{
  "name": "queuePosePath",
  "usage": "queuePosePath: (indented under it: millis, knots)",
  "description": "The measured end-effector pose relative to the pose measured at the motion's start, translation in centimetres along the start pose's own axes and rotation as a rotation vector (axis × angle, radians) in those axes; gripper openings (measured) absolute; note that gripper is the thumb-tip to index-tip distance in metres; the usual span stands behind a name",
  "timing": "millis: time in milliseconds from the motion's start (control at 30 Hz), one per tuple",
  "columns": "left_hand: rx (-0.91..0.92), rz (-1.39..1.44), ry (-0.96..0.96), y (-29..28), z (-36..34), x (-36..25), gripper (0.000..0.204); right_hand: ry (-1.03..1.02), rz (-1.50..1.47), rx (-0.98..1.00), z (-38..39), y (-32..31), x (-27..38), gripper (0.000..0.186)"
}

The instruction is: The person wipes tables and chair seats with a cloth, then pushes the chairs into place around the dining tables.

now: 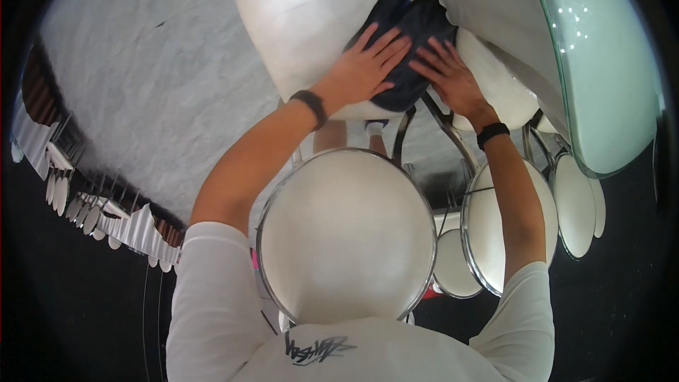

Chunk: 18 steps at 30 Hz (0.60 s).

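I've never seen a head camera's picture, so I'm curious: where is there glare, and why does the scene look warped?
In the head view, bright dots glint on the glass tabletop; in the head view, soft sheen on the white seat under the dark cloth; in the head view, the fisheye lens bends edges.
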<state>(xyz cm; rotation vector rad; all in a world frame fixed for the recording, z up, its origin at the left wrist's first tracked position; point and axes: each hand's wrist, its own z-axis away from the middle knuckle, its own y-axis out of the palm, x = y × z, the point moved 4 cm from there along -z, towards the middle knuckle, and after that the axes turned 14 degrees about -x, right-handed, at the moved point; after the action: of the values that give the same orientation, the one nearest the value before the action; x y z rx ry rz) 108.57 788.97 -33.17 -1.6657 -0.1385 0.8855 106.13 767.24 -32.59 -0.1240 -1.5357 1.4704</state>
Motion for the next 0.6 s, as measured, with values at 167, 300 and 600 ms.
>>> queuePosePath:
  millis: [167,300,600]
  knots:
    - [-0.079,-0.055,-0.108,0.7,-5.0,-2.1,0.077,0.588,-0.126,-0.322,1.2,4.3,1.8,0.087]
    - [-0.063,-0.162,-0.025,2.1,-4.3,-3.7,0.07,0.879,-0.312,-0.409,-0.5,6.2,5.9,0.099]
    - [0.076,-0.019,0.208,3.0,2.3,-4.2,0.069,1.139,-0.558,-0.071,0.3,5.7,9.7,0.076]
